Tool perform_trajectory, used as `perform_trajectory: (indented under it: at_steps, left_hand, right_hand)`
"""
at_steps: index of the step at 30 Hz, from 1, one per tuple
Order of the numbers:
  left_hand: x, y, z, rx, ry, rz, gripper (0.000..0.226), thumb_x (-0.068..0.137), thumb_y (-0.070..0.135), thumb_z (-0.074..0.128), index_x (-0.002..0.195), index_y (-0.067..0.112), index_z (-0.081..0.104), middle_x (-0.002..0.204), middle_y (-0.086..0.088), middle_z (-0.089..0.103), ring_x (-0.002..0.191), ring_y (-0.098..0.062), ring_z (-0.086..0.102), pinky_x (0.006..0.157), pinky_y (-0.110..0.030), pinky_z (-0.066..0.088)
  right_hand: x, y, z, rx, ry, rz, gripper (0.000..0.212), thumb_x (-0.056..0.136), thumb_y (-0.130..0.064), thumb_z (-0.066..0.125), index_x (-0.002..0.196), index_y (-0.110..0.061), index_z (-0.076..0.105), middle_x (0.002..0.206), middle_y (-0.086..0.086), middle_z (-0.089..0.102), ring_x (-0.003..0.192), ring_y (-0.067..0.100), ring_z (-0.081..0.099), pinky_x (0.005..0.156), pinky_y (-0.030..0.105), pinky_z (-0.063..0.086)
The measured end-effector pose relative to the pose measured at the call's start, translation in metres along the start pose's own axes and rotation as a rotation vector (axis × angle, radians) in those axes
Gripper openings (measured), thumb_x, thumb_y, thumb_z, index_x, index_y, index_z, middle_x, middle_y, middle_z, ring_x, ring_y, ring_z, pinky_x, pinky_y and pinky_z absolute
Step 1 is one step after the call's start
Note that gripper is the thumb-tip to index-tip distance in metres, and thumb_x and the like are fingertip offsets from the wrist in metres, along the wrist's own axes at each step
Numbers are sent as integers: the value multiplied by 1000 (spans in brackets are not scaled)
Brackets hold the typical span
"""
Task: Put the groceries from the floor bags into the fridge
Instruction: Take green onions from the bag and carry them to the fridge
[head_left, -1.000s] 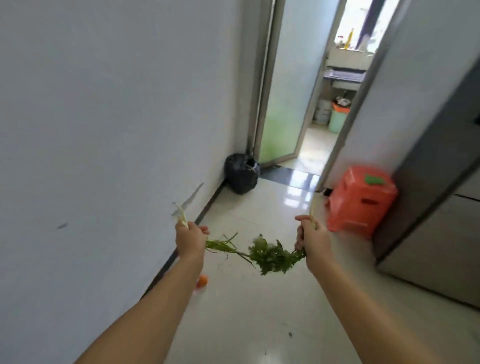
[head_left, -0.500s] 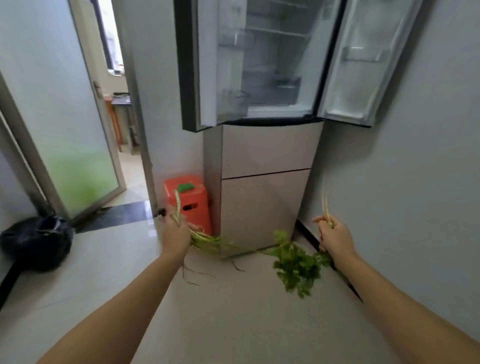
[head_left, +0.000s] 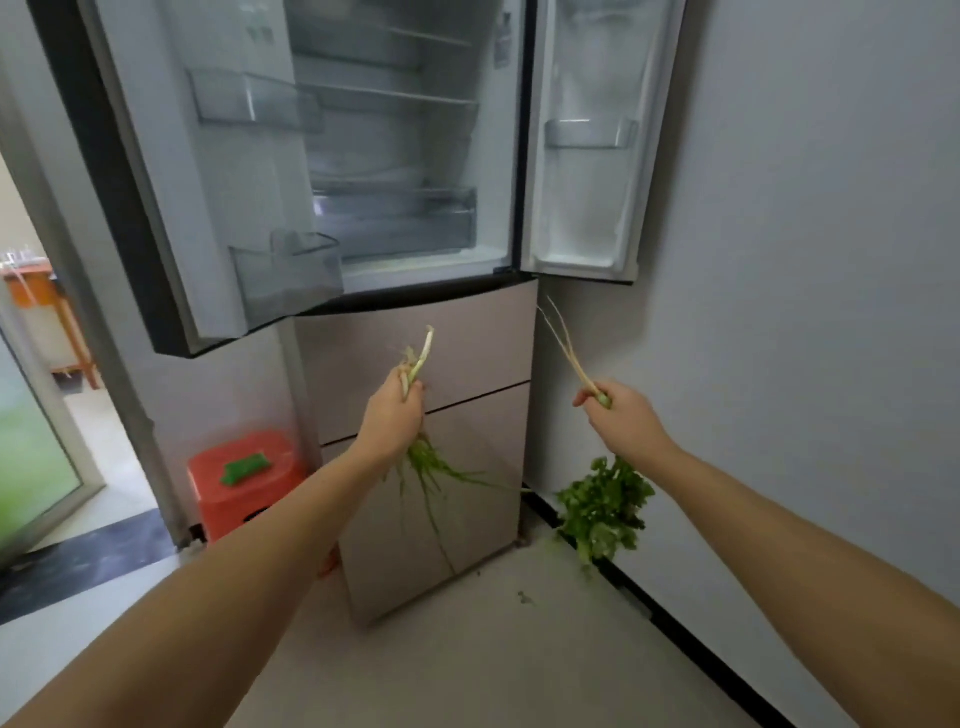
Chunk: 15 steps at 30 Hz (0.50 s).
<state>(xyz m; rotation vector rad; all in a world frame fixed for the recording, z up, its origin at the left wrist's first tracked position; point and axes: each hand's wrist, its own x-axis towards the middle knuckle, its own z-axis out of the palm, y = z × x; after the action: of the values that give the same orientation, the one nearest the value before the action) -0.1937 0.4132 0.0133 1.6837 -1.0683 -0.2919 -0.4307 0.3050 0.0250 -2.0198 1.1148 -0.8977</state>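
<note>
Head view: you face the open fridge (head_left: 405, 156).
Left hand (head_left: 392, 410): grips green onions (head_left: 423, 467); lift them roots-first onto a shelf.
Right hand (head_left: 621, 421): grips cilantro (head_left: 605, 506), leaves hanging low; raise it clear of the door.

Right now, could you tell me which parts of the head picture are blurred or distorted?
Head view: the fridge interior is soft and hazy; the herbs in the left hand streak with motion blur, while the right hand holds a sharper leafy bunch; wide-angle distortion bends the forearms and tilts the doors.
</note>
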Motion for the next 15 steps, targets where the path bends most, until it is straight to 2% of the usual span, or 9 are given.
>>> perform_trajectory:
  at_steps: [3,7,11,13,15]
  left_hand:
    - [74,12,9,-15,-37,53,13,99,19,38,97,18,50,70,-1,49,60,-16,45,58,-30,39]
    - [171,36,9,-1,-1,108,15,100,21,37,99,14,51,69,0,47,59,-14,42,53,-28,34]
    - [252,33,-1,52,41,110,18,99,25,38,97,15,52,71,0,48,68,-20,46,60,-31,35]
    - [291,31,-6,97,64,114,16,98,22,39,96,14,53,72,-1,48,70,-21,46,63,-31,36]
    - [330,34,-8,138,106,132,17,98,20,38,95,11,52,72,-2,48,65,-19,44,57,-31,35]
  right_hand:
    - [71,-18,6,-50,-3,-54,18,95,-14,45,90,-15,62,66,1,53,56,14,46,49,23,34]
    - [171,-50,8,-92,35,-148,19,94,-14,46,90,-16,64,80,10,61,65,18,50,54,25,39]
    - [263,-71,13,-181,36,-263,18,95,-16,46,92,-15,64,80,4,60,66,17,52,54,25,41]
    - [311,-79,17,-232,42,-322,18,94,-16,48,94,-12,65,85,7,63,73,21,56,62,29,44]
    - [361,-87,22,-295,51,-382,17,94,-17,47,92,-13,64,87,8,64,76,23,57,67,31,47]
